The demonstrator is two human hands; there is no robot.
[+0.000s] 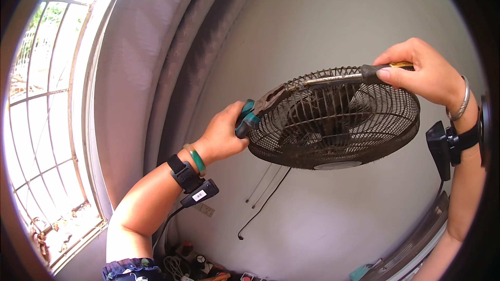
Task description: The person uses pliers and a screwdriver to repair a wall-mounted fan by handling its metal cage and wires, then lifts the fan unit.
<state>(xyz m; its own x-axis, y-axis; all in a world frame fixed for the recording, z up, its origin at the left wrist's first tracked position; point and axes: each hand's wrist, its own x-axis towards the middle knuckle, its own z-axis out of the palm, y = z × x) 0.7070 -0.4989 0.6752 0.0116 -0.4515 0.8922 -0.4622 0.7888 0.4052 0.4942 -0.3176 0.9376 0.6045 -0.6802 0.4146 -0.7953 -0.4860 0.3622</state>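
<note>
A dark, dusty fan (pixel 338 140) with a round wire guard stands out before the wall, its badge facing down. My left hand (pixel 221 131) is closed around the teal-and-black handles of a pair of pliers (pixel 266 101). The pliers' jaws reach the upper left rim of the guard; whether they grip a wire cannot be made out. In my right hand (pixel 428 73) is a screwdriver (pixel 369 75) with a black and yellow handle. Its metal shaft points left along the guard's top edge, toward the plier jaws. The tip is hard to see against the rim.
Grey curtains (pixel 151 62) hang at the left beside a bright barred window (pixel 44 104). Cords (pixel 263 205) dangle below the fan, near a wall socket (pixel 207 209). Small clutter (pixel 200 265) lies at the bottom. Cabled black devices (pixel 195 190) are strapped to both my wrists.
</note>
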